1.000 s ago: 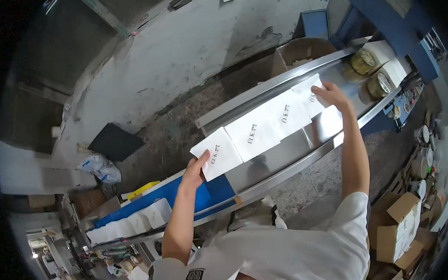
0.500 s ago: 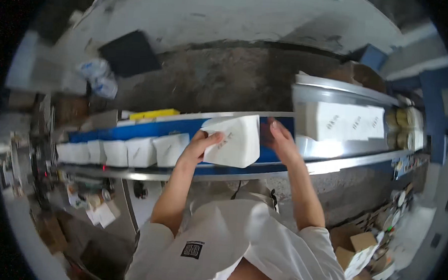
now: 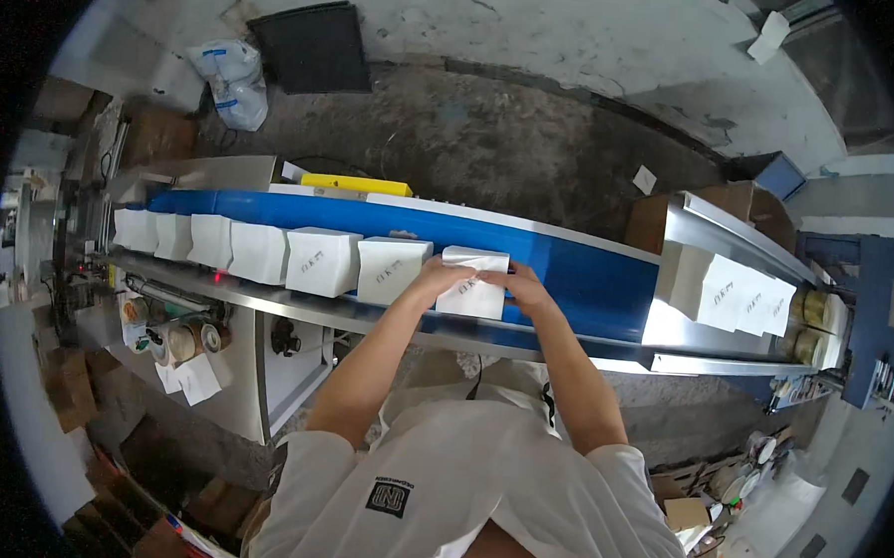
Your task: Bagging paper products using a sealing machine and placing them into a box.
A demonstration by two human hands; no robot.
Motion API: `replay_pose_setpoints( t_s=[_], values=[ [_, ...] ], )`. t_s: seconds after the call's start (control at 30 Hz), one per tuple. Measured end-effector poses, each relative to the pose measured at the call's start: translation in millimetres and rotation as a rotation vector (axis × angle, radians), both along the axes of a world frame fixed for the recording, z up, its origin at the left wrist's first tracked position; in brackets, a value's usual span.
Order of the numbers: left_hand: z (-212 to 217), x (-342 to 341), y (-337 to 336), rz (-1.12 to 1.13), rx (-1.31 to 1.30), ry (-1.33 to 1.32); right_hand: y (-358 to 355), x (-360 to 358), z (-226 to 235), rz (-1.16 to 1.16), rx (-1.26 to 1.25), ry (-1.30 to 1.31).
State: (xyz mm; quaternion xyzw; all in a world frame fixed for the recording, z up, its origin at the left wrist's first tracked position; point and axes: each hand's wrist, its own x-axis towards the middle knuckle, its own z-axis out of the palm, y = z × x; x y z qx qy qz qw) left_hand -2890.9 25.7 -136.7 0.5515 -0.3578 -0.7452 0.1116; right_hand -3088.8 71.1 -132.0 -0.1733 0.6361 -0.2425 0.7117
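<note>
A white paper pack [image 3: 474, 299] with dark printing on its face is between my two hands, over the blue conveyor belt [image 3: 591, 290]. My left hand [image 3: 441, 276] grips its left side, fingers laid across the upper front. From the right, my right hand [image 3: 522, 286] closes on its upper right edge. The fingertips nearly meet. Just left of it stands a similar white pack [image 3: 392, 272], first in a row of several along the belt. Another printed pack [image 3: 322, 263] is beside that one.
At the right, a metal tray [image 3: 719, 341] holds several more white packs [image 3: 731, 293]. A yellow bar [image 3: 356, 184] lies along the belt's far edge. Against the far wall are a dark panel [image 3: 312, 49] and a white plastic bag [image 3: 231, 80]. A metal rail [image 3: 385, 324] borders the near side.
The pack has gone from tilted in my left hand to upright at the row's right end. My right hand, earlier apart with fingers spread, has come in onto it. The whole view has shifted.
</note>
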Motion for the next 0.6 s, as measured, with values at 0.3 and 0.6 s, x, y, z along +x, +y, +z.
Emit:
replay_pose_setpoints(
  t_s=[0.3, 0.6],
  values=[
    [-34, 17, 5, 0.186, -0.435, -0.367, 40, -44, 97, 0.207, -0.533, 0.043],
    [122, -213, 28, -0.006, -0.447, 0.067, 167, -432, 226, -0.722, -0.984, 0.775]
  ],
)
